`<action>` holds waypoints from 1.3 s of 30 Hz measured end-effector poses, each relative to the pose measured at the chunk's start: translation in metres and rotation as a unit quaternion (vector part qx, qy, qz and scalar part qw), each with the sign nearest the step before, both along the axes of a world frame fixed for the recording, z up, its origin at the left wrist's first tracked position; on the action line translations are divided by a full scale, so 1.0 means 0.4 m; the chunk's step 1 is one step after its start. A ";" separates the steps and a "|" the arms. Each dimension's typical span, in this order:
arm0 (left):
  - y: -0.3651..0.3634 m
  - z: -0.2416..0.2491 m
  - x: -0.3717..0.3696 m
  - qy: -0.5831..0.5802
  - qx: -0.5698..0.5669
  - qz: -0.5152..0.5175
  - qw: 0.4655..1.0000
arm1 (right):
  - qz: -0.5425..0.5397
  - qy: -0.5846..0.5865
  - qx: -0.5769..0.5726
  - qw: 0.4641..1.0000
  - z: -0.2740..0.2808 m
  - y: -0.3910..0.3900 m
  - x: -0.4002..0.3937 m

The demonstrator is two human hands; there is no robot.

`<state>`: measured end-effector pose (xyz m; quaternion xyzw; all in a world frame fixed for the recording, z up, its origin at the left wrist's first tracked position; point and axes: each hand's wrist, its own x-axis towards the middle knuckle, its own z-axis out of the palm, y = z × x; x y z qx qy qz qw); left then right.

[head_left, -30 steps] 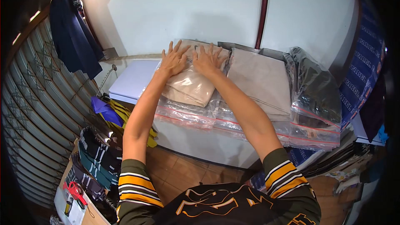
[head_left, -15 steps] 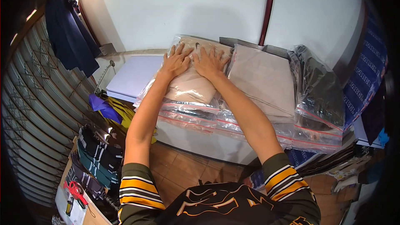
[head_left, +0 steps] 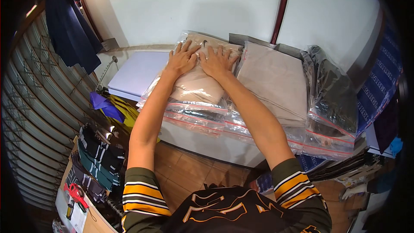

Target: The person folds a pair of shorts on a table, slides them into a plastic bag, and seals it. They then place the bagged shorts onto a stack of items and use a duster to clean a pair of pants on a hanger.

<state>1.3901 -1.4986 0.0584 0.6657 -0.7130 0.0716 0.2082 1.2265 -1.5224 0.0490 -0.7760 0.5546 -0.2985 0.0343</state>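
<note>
Both of my hands lie flat on a folded beige garment in a clear plastic bag (head_left: 196, 87), which tops a stack of bagged clothes. My left hand (head_left: 182, 60) presses the upper left part with its fingers spread. Beside it, my right hand (head_left: 217, 63) rests on the upper right part, fingers also apart. A small dark mark on the garment shows just above the hands. Red zip strips run along the front edges of the bags. Just right of my right hand lies a second bagged garment (head_left: 274, 82), light beige and folded.
Farther right is a dark bagged garment (head_left: 334, 95). A white box (head_left: 140, 71) sits left of the stack. Purple cloth (head_left: 106, 105), folded dark clothes (head_left: 97, 159) and red scissors (head_left: 77, 196) are at lower left. A white wall (head_left: 172, 8) stands behind the table.
My hands stay flat on the bagged beige garment and have shifted only slightly. The camera view has moved a little.
</note>
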 end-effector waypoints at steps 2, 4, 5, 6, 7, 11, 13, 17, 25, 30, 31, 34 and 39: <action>-0.003 -0.003 -0.001 -0.004 0.000 0.003 1.000 | -0.004 0.009 -0.001 1.000 -0.003 -0.006 0.001; -0.005 -0.006 -0.001 -0.008 -0.001 0.006 1.000 | -0.015 0.039 0.002 0.999 -0.007 -0.012 0.003; -0.005 -0.007 0.000 -0.011 -0.002 0.007 1.000 | -0.015 0.039 0.003 0.999 -0.009 -0.015 0.004; -0.006 -0.009 0.000 -0.014 -0.003 0.009 1.000 | -0.017 0.041 0.003 0.999 -0.010 -0.016 0.005; -0.007 -0.010 0.001 -0.014 -0.002 0.009 1.000 | -0.019 0.043 0.002 0.999 -0.012 -0.018 0.006; -0.008 -0.012 0.002 -0.014 -0.007 0.004 1.000 | -0.021 0.042 0.001 0.999 -0.014 -0.014 0.007; -0.007 -0.010 0.000 -0.012 -0.001 0.009 1.000 | -0.020 0.050 0.001 0.999 -0.015 -0.016 0.007; -0.003 -0.010 -0.003 -0.007 0.000 0.009 1.000 | -0.009 0.043 0.000 0.999 -0.015 -0.011 0.004; 0.003 -0.008 -0.001 -0.010 -0.018 0.000 1.000 | 0.008 0.032 0.028 0.999 -0.002 0.000 -0.003; 0.039 0.030 -0.018 -0.031 -0.010 0.045 0.998 | 0.033 -0.111 0.059 0.991 0.056 -0.004 -0.002; 0.052 0.048 -0.023 -0.033 -0.015 0.046 0.998 | 0.035 -0.168 0.074 0.982 0.076 0.000 -0.005; 0.142 0.090 -0.024 -0.006 -0.060 0.048 0.997 | 0.128 -0.208 0.055 0.968 0.151 0.053 -0.034; 0.482 0.095 -0.121 0.192 -0.321 -0.015 0.927 | 0.315 -0.319 -0.067 0.891 0.166 0.316 -0.127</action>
